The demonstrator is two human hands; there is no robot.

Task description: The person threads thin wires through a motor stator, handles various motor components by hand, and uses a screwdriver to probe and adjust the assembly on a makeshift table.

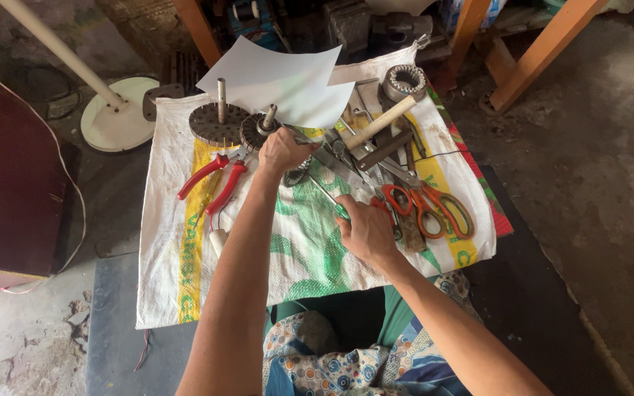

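Green-handled screwdriver (329, 199), lying diagonally on woven sack (295, 249)

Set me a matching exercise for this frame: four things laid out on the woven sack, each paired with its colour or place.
Things:
1. pliers
2. scissors
3. paper sheets
4. wound stator ring

Descriptions:
A. white, at the far edge of the sack
B. orange handles, right of the right hand
C. red handles, left of the left hand
D. far right corner

Pairs: 1-C, 2-B, 3-A, 4-D
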